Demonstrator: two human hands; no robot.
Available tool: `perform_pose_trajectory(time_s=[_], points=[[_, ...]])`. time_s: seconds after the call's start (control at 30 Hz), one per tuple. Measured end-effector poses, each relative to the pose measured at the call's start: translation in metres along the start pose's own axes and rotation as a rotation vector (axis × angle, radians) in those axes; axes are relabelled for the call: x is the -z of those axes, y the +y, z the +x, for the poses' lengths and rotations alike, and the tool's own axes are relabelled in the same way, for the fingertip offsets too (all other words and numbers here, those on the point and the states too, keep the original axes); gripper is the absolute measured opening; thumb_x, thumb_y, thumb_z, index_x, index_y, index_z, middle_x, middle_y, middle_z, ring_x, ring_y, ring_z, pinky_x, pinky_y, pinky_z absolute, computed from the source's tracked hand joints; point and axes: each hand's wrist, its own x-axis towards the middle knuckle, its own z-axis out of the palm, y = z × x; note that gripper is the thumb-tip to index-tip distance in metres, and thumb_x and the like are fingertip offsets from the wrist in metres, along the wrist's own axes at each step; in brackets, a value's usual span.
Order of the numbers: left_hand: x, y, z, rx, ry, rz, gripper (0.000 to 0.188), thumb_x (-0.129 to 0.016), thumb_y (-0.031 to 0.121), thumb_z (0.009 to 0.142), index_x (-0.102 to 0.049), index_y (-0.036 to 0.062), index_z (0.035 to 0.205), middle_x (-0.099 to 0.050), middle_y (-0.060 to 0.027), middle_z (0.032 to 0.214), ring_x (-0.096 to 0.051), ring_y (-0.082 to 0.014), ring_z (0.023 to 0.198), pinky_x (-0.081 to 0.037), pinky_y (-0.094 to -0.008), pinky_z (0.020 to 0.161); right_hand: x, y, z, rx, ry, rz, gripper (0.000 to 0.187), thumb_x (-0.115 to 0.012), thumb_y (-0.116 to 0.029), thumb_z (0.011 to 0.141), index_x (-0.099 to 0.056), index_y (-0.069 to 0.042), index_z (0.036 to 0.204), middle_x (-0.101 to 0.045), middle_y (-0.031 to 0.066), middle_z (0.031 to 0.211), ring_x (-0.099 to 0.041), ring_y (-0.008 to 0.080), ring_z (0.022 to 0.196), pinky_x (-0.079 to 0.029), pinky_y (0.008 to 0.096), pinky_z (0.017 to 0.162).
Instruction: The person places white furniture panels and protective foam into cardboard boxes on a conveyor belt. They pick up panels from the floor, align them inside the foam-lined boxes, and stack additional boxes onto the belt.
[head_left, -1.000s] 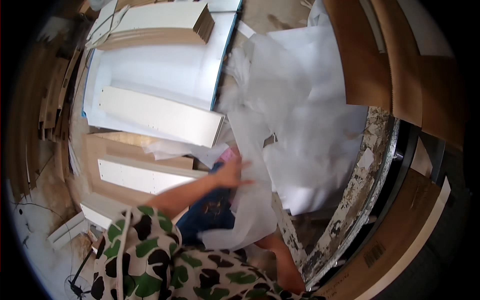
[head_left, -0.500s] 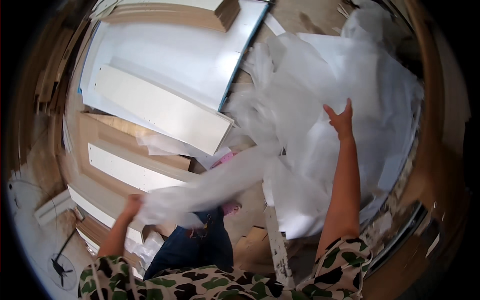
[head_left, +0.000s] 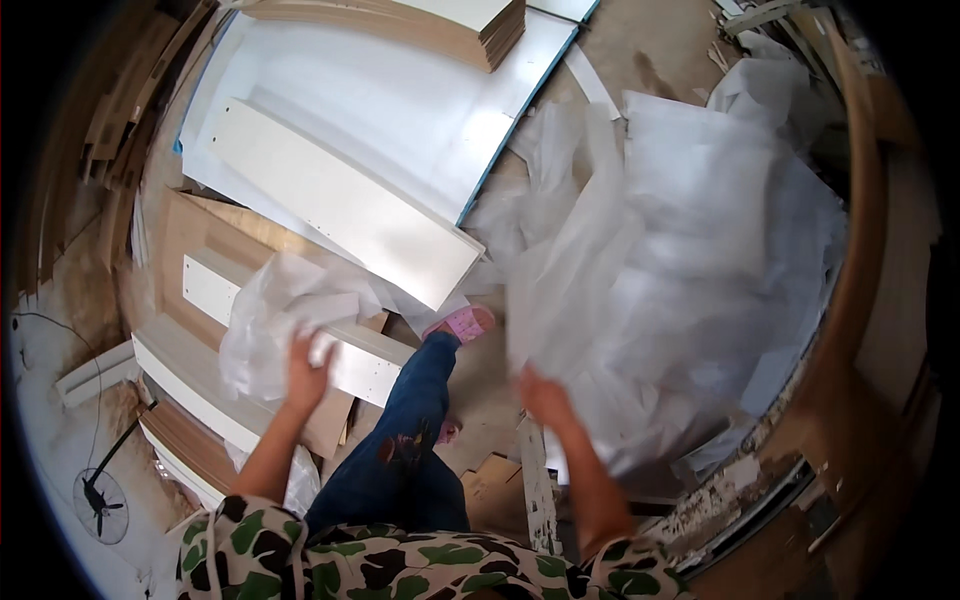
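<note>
My left hand (head_left: 310, 372) is raised with its fingers apart, holding nothing. Just beyond it, a crumpled piece of translucent white foam sheet (head_left: 265, 318) lies over the white boards. My right hand (head_left: 545, 396), a little blurred, is closed on the near left edge of a long translucent foam wrapping sheet (head_left: 560, 270). That sheet stretches away from the hand over a large heap of similar white wrapping (head_left: 700, 190) on the right. The fingertips of my right hand are partly lost in the sheet's folds.
A long white board (head_left: 345, 200) rests on a large blue-edged white panel (head_left: 400, 110). Stacked brown-edged boards (head_left: 490, 35) sit on its far end. More white boards (head_left: 365, 365) lie at left, by a fan (head_left: 100, 505). My pink shoe (head_left: 468, 322) is between boards and wrapping.
My left hand has let go of the foam sheet, which now lies over the boards. My right hand has come down and left from above the heap to the sheet's edge. One leg has stepped forward.
</note>
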Motion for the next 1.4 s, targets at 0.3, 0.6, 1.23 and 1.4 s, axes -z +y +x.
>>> perform_pose_trajectory(time_s=[0.3, 0.6, 1.23, 1.4], points=[[-0.068, 0.214, -0.032, 0.017, -0.605, -0.410, 0.063, -0.061, 0.037, 0.081, -0.038, 0.0036, 0.129, -0.056, -0.0149, 0.107, -0.054, -0.0232, 0.095, -0.044, -0.0346, 0.079, -0.103, -0.117, -0.255, -0.104, 0.074, 0.283, 0.057, -0.054, -0.041, 0.083, -0.044, 0.000, 0.122, -0.059, 0.0242, 0.067, -0.057, 0.0412, 0.060, -0.045, 0.0486, 0.056], [0.056, 0.208, -0.248, -0.598, -0.722, -0.776, 0.012, -0.062, 0.021, 0.082, -0.065, 0.0097, 0.082, -0.055, -0.0126, 0.096, -0.052, -0.0218, 0.092, -0.043, -0.0311, 0.078, -0.355, -0.140, -0.402, -0.537, -0.036, 1.349, 0.056, -0.060, -0.031, 0.082, -0.044, 0.006, 0.121, -0.060, 0.0175, 0.088, -0.060, 0.0188, 0.064, -0.049, 0.0338, 0.053], [0.062, 0.273, -0.384, -1.006, -0.858, -0.448, 0.026, -0.063, 0.010, 0.077, -0.060, 0.0109, 0.103, -0.061, -0.0026, 0.097, -0.058, -0.0125, 0.080, -0.048, -0.0263, 0.066, -0.430, -0.270, -0.704, 0.193, 2.497, 1.933, 0.054, -0.052, -0.020, 0.083, -0.035, -0.003, 0.132, -0.044, 0.0153, 0.128, -0.043, 0.0336, 0.117, -0.037, 0.0494, 0.097], [0.018, 0.324, -0.395, -1.701, -0.944, -0.229, 0.052, -0.067, 0.006, 0.063, -0.055, 0.0144, 0.113, -0.051, -0.0122, 0.114, -0.050, -0.0327, 0.099, -0.043, -0.0446, 0.081, -0.470, -0.295, -0.748, -1.170, 2.370, 0.342, 0.069, -0.057, -0.034, 0.073, -0.041, 0.009, 0.125, -0.044, 0.0253, 0.125, -0.049, 0.0330, 0.110, -0.037, 0.0455, 0.094]])
